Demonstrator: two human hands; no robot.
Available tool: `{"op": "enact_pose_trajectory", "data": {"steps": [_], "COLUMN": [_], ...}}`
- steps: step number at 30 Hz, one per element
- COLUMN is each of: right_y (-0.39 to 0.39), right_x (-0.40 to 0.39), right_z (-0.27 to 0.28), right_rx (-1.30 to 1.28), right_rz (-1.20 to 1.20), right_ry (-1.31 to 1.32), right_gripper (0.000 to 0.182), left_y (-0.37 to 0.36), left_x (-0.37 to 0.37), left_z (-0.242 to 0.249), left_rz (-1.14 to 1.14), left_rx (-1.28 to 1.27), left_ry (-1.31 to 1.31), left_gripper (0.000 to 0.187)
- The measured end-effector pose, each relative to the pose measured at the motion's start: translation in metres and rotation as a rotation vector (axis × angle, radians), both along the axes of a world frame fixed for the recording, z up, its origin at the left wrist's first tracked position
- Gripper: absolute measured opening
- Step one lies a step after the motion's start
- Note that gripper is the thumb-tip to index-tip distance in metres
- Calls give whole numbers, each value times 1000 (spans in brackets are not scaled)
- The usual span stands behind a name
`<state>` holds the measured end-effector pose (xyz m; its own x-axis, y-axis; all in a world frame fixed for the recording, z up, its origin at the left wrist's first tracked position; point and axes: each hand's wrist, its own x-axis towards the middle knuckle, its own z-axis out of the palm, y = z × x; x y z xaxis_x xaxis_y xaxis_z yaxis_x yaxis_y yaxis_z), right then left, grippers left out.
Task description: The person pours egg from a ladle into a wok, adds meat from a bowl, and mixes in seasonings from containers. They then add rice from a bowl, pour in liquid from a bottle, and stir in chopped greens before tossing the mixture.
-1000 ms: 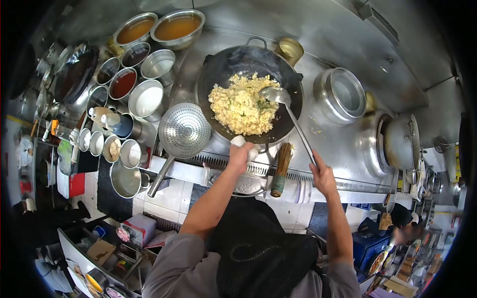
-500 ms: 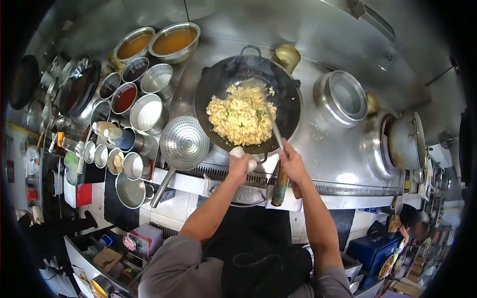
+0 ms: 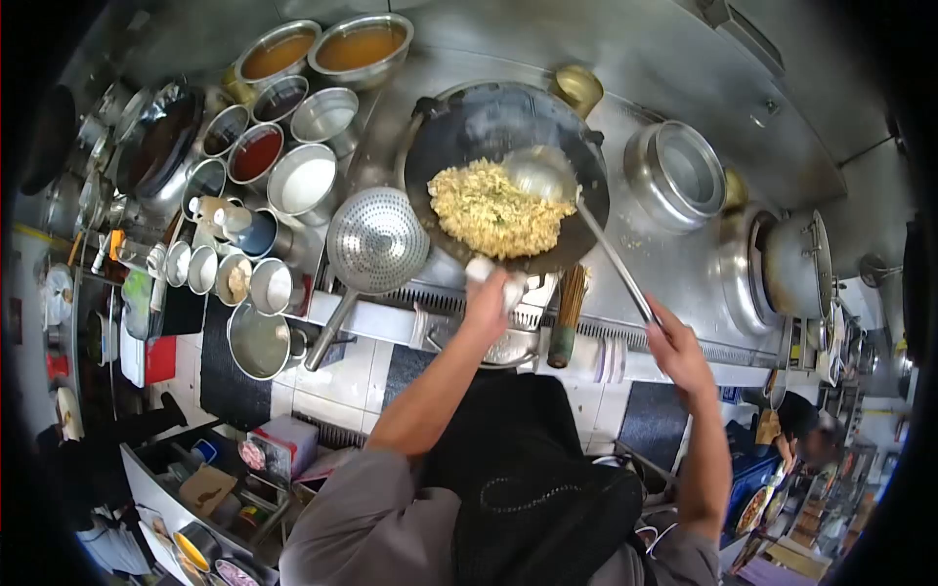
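A dark wok (image 3: 576, 210) holds yellow fried rice (image 3: 498, 210) with green bits, gathered toward its near left side. My left hand (image 3: 489, 303) is closed on a white cloth (image 3: 515, 290) at the wok's near edge. Closed round the long handle of a metal ladle (image 3: 542, 174), my right hand (image 3: 677, 347) is off to the right, past the stove's front. The ladle's bowl is inside the wok, at the back right of the rice. A bamboo brush (image 3: 567, 322) with a green handle lies between my hands.
Left of the wok lies a perforated strainer (image 3: 379, 240), beside containers of sauces and white seasoning (image 3: 302, 180). Two bowls of amber liquid (image 3: 360, 49) stand behind. Metal pots (image 3: 684, 176) stand on the right of the steel stove (image 3: 625, 264). Another person (image 3: 801, 418) is at far right.
The wok has tipped, its near side lifted, and the rice has spread into a wider band. My right hand has moved right and down, away from the brush. My left hand still grips the cloth.
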<state>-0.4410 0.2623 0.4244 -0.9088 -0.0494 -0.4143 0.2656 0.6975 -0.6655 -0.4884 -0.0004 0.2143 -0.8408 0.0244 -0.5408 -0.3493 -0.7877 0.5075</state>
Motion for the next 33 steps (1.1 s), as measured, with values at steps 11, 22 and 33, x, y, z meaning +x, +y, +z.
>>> {"op": "enact_pose_trajectory", "data": {"steps": [11, 22, 33], "right_y": [-10, 1, -21], "right_x": [-14, -45, 5], "right_z": [-67, -66, -27], "right_rx": [363, 396, 2], "right_rz": [279, 431, 247], "right_ry": [88, 211, 315], "right_gripper": [46, 50, 50], "left_y": [2, -2, -3], "left_x": [88, 64, -17], "left_z": [-4, 12, -22], "left_rz": [-10, -32, 15], "left_rx": [-161, -180, -90], "left_ry": [75, 33, 132], "left_gripper": [19, 17, 18]}}
